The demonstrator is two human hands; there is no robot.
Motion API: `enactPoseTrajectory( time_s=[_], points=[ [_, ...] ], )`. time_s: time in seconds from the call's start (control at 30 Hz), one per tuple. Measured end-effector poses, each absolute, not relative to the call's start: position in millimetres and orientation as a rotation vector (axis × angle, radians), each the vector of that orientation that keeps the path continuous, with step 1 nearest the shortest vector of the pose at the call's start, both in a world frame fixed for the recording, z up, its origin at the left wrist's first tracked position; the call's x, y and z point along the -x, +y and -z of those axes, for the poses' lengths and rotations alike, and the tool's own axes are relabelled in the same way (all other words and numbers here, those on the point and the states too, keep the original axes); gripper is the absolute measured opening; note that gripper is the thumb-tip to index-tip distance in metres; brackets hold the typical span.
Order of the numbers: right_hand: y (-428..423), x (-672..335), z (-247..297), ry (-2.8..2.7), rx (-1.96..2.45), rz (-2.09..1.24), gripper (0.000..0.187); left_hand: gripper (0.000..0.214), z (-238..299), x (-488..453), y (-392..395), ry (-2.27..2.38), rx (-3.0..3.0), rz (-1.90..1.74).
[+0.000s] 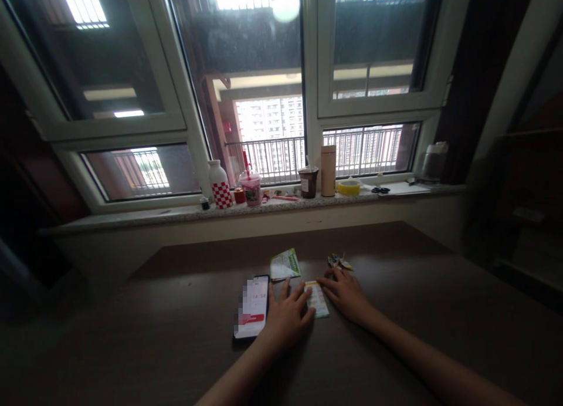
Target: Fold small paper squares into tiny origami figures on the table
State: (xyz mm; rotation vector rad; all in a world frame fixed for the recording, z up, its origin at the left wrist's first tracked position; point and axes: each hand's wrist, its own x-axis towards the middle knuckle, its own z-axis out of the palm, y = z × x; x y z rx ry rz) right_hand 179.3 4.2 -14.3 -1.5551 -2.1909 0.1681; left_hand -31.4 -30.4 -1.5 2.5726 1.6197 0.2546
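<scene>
A small printed paper packet (317,300), white with a green lower edge, lies on the dark table between my hands. My left hand (288,312) rests flat with fingers spread; its fingertips reach the packet's left edge. Just left of that hand lies a smartphone (255,309) with its screen lit. Beyond its fingertips is a green and white packet (285,264). My right hand (346,291) lies with fingers stretched out, the index fingertip at the packet's upper right corner. A small heap of crumpled wrappers or scraps (339,261), too small to identify, sits just past its fingers.
The brown table (176,312) ends before a windowsill (185,217). Along the sill stand a checkered bottle (221,186), a pink drink cup (251,189), a dark cup (308,184), a tan flask (328,171), yellow tape (349,187), scissors (380,190) and a clear jar (433,162).
</scene>
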Motion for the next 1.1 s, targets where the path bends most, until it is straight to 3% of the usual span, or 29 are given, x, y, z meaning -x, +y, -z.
enactPoseTrajectory(
  time_s=[0.57, 1.1],
  points=[
    [9, -182, 9, -2.141, 1.488, -0.289, 0.023, 0.057, 1, 31, -32, 1.625, -2.566, -0.266],
    [8, -197, 4, -2.282, 1.412, -0.463, 0.051, 0.058, 0, 32, -33, 1.623, -2.561, -0.271]
  ],
)
